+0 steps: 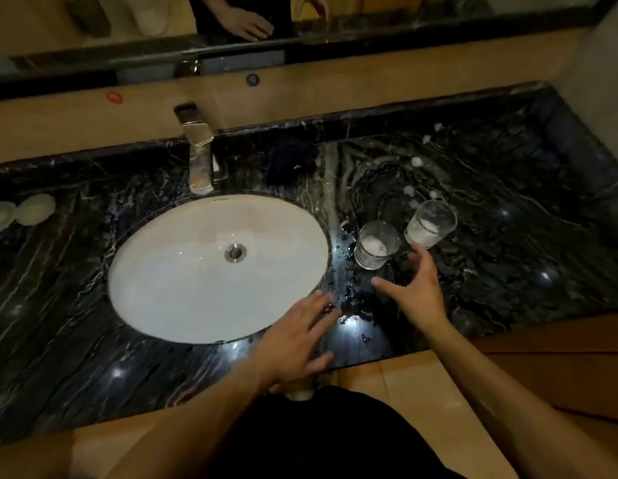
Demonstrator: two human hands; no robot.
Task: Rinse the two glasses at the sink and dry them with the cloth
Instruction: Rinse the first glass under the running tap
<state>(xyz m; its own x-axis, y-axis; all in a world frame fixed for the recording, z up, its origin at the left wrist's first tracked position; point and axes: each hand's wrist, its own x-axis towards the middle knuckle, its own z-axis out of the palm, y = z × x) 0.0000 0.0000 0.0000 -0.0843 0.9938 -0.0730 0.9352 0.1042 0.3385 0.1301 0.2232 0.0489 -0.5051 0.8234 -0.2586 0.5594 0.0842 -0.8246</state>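
Note:
Two clear glasses stand on the black marble counter (508, 236) right of the white oval sink (162, 271). The nearer glass (376, 245) and the farther glass (430, 224) both show white foam inside. My right hand (416, 292) hovers just in front of them, fingers spread, one fingertip close to the farther glass's base. My left hand (297, 337) lies flat with straight fingers over the counter at the sink's front right rim. A dark cloth (290, 160) lies bunched behind the sink, right of the chrome tap (198, 150).
Two pale round soaps (20, 212) sit at the counter's far left. Small white foam blobs (416, 162) dot the counter behind the glasses. Water drops lie between sink and glasses. A mirror (231, 22) runs along the back wall.

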